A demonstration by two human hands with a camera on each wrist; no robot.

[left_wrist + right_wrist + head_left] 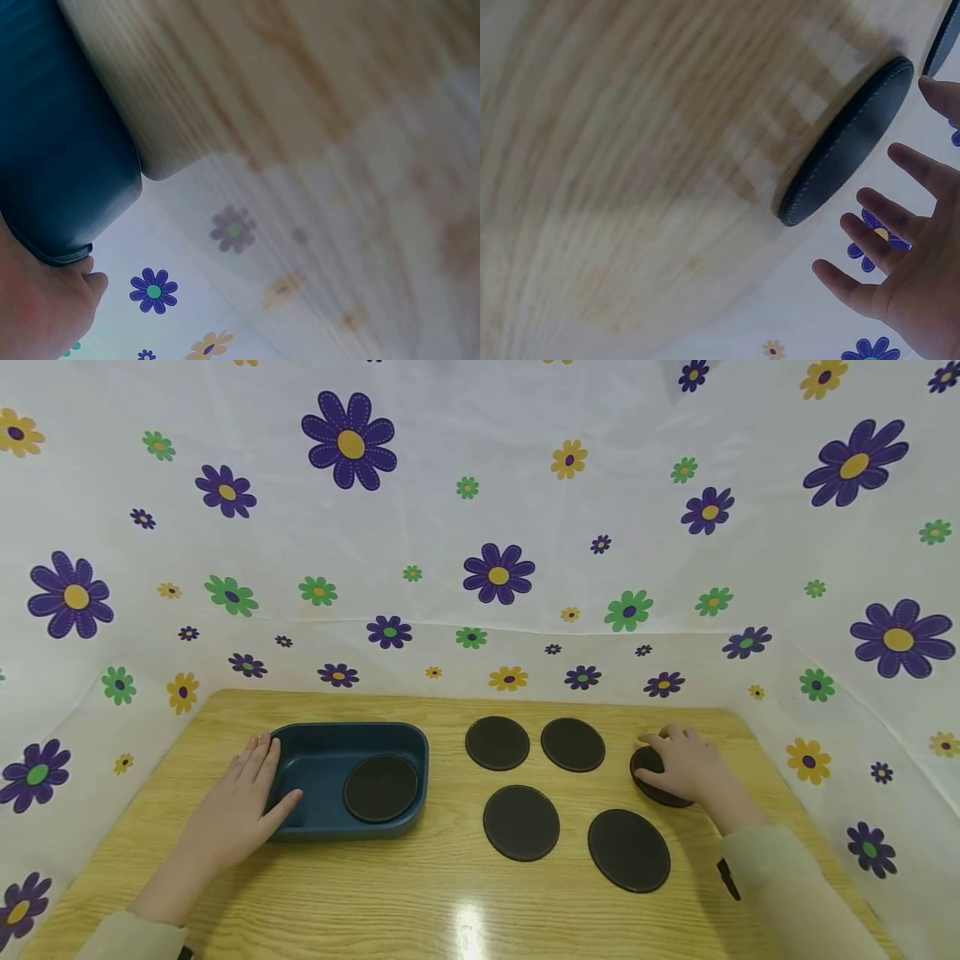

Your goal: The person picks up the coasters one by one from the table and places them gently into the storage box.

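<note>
A dark blue rectangular bin (315,781) stands at the left of the table with one round black coaster (381,788) lying inside it. My left hand (243,802) rests on the bin's left rim, fingers straight and thumb stretched over the inside. At the right, my right hand (686,764) is over another black coaster (663,795), partly covering it in the head view. The right wrist view shows this hand (907,255) with spread fingers apart from a coaster (847,142) with a stitched edge. Nothing is held in it.
Several more black coasters lie flat between bin and right hand: two at the back (497,743), one nearer the bin (521,822) and one at the front right (628,850). A flower-printed white cloth (420,527) encloses the wooden table (375,893) at the back and sides.
</note>
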